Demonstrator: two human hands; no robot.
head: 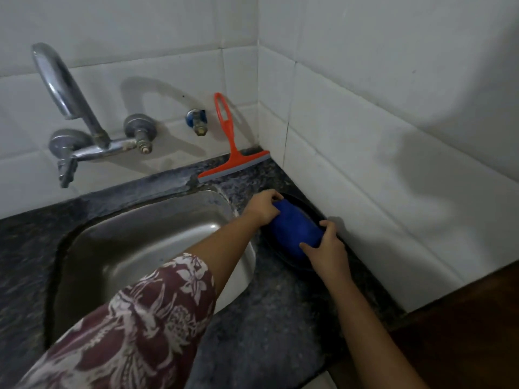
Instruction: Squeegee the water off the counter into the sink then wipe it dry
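At the far right corner of the tabletop (266, 318), a speckled dark stone slab, an orange plastic squeegee (233, 153) stands on its grey rubber blade, its looped handle leaning against the glossy white wall tiles (365, 136). Just nearer along the right edge lies a shallow dark oval tray (283, 261), and in it a blue cloth (295, 228), nappy and rolled into a fat cylinder. The 2 hands hold it end to end: the left hand (264, 207) reaches across the sink's corner with fingers curled over the far end, and the right hand (327, 245) clasps the near end, thumb on one side and fingers wrapped over the other. Both forearms are stretched out straight; the left carries a maroon sleeve (126, 327) with a white floral print. Left of the tray sits the brushed steel sink (140, 242), rounded at its corners, under a curved, dulled chrome tap (70, 88).
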